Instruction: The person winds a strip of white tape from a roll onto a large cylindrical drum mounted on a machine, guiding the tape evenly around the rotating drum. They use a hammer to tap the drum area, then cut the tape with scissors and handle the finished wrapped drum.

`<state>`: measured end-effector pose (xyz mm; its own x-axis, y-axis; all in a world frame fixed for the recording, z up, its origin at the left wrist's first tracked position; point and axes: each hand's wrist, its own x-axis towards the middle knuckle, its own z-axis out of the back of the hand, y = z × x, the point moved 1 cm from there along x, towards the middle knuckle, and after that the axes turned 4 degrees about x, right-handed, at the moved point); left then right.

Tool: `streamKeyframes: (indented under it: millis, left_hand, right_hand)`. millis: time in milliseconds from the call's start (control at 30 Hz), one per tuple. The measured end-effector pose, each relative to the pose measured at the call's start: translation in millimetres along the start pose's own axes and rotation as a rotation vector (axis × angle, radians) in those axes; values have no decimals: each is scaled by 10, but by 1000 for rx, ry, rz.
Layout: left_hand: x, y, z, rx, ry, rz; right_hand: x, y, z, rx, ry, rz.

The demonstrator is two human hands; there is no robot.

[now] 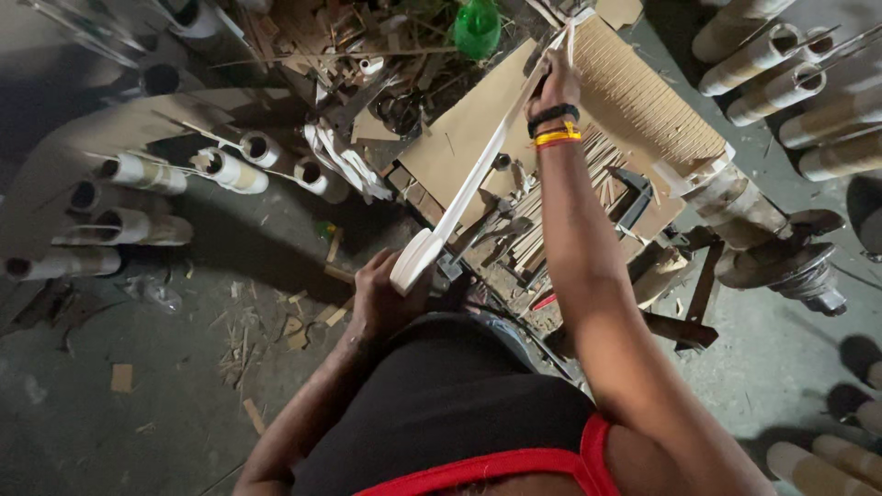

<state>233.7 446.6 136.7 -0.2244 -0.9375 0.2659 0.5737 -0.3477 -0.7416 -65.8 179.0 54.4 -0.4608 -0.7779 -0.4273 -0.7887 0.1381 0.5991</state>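
A person seated over a cluttered workshop floor (184, 413) holds a long, flat white strip (478, 170) with both hands. The right hand (556, 87), its wrist ringed by black and yellow-red bands (557, 129), is closed in a grip around the strip's far end, beside a ribbed cardboard panel (643, 92). The left hand (381, 298) is curled shut around the strip's near, rounded end, low over the floor in front of the person's black garment (441, 395). The strip runs diagonally between the 2 hands, above a flat brown board (459, 138) and a bundle of thin wooden sticks (537, 230). Cardboard tubes (230, 170) lie in a row at the floor's left edge, more tubes (781, 73) at its far right corner. A green bottle (478, 28) stands at the far edge.
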Motion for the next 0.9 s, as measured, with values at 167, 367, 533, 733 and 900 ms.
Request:
streamKeyframes:
  millis: [167,367,533,733,900]
  left_hand:
    - [19,38,-28,26,40,9]
    - [-59,515,-290,136,177,83]
    - [-70,749,-563,520,624,231]
    - [114,633,-536,253,476,319]
    - [407,521,-482,288,618,366]
  right_hand:
    - [-1,-47,41,-479,-204,343]
    - [-339,-415,628,-608,86,288]
    - [-1068,-772,1112,-883,131,203]
    - [-1914,-980,1447,-731,228,-124]
    - [-2066,-950,1556,-581,473,-219]
